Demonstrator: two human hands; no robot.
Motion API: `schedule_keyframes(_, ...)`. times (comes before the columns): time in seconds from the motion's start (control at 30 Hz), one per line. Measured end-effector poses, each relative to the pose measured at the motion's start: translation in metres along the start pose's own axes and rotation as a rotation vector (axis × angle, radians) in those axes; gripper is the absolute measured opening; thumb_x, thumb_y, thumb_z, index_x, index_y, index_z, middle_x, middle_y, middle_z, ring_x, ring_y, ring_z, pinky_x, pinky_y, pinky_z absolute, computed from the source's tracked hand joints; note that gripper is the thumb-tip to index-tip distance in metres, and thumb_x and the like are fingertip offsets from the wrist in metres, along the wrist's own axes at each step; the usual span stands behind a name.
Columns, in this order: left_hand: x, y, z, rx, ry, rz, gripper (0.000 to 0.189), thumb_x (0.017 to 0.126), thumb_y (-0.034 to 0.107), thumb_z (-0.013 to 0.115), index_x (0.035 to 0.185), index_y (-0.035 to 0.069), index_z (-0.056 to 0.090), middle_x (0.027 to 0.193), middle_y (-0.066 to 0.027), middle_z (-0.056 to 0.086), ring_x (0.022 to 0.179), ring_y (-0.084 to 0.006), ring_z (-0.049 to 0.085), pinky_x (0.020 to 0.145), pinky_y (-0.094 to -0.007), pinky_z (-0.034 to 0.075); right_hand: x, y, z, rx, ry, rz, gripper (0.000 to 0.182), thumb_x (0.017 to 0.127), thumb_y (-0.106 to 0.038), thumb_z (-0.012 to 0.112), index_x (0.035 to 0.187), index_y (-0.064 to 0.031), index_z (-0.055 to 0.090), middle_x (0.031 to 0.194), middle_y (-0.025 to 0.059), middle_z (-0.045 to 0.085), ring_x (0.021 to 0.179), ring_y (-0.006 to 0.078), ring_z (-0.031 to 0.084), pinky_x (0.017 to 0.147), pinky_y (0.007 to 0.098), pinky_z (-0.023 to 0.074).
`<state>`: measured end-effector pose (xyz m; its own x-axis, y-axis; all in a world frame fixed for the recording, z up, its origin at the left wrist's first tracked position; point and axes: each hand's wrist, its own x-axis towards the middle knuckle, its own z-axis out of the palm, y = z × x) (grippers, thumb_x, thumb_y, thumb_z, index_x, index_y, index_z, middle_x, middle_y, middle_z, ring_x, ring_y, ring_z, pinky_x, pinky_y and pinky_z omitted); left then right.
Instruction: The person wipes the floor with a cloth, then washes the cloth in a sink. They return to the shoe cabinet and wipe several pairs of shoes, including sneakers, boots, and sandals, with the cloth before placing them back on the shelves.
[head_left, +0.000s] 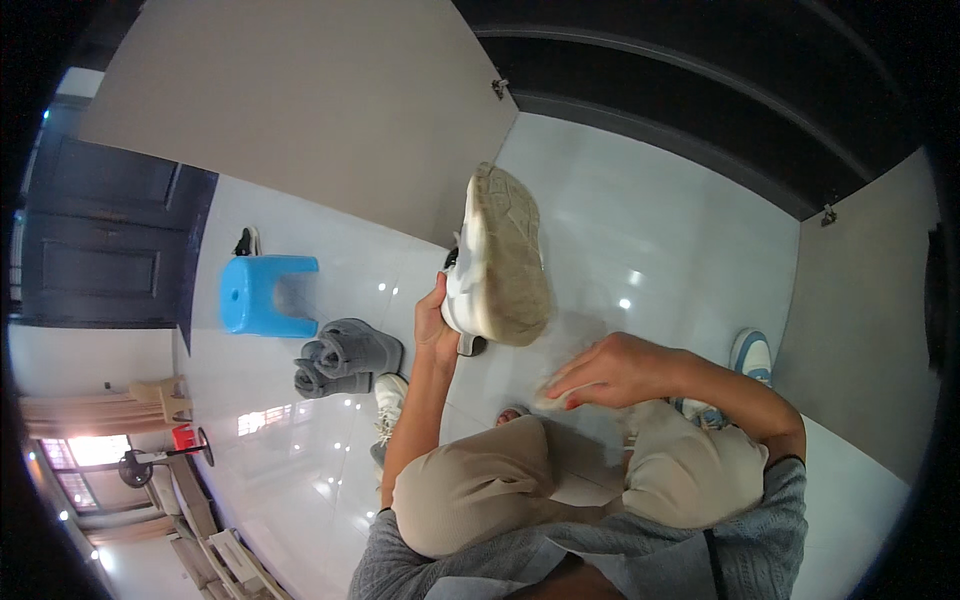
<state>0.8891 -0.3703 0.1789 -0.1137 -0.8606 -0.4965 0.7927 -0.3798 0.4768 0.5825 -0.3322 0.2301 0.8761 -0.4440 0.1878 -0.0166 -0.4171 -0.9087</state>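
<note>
A white sneaker (466, 285) is held up before me by my left hand (435, 319), with its dirty tan sole (511, 262) turned to the right. My left fingers are partly hidden behind the shoe. Lower right, my right hand (619, 371) holds a pale cloth (553, 394) under its fingers, above my right knee and apart from the shoe. The cloth is slightly blurred.
Grey high-top shoes (360, 349) and a white laced sneaker (390, 397) stand on the glossy floor at left, near a blue plastic stool (262, 296). White-and-blue sneakers (751, 354) are at right. Ahead is a dark cabinet (675, 90) with open doors (315, 112).
</note>
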Motion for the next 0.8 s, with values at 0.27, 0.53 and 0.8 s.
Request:
schedule_keyframes(0.27, -0.035, 0.003, 0.013, -0.101, -0.257, 0.088, 0.05, 0.099, 0.036, 0.038, 0.132, -0.001, 0.044, 0.132, -0.02, 0.05, 0.116, -0.0328, 0.053, 0.101, -0.0467, 0.041, 0.004, 0.002, -0.037, 0.16, 0.629, 0.261, 0.028, 0.085, -0.001, 0.059, 0.111, -0.0071, 0.067, 0.108, 0.014, 0.067, 0.096, 0.017, 0.065, 0.084, 0.0286, 0.0502)
schedule_keyframes(0.53, 0.013, 0.011, -0.023, 0.048, -0.014, -0.007, 0.046, 0.098, 0.03, 0.043, 0.129, -0.004, 0.046, 0.128, -0.0183, 0.054, 0.113, -0.031, 0.056, 0.099, -0.0461, 0.043, 0.008, 0.007, -0.011, 0.374, 0.473, 0.267, 0.027, 0.091, -0.01, 0.056, 0.116, -0.0077, 0.065, 0.11, 0.0136, 0.067, 0.097, 0.0168, 0.064, 0.087, 0.0286, 0.048)
schedule_keyframes(0.8, 0.045, -0.017, 0.173, 1.393, -0.361, -0.033, 0.047, 0.072, 0.005, 0.072, 0.112, -0.008, 0.053, 0.1, -0.015, 0.063, 0.09, -0.023, 0.063, 0.082, -0.0329, 0.05, -0.099, 0.03, -0.036, 0.402, 0.795, 0.554, 0.031, 0.096, -0.027, 0.054, 0.113, -0.0039, 0.066, 0.096, 0.0091, 0.069, 0.089, 0.0123, 0.061, 0.081, 0.0264, 0.0478)
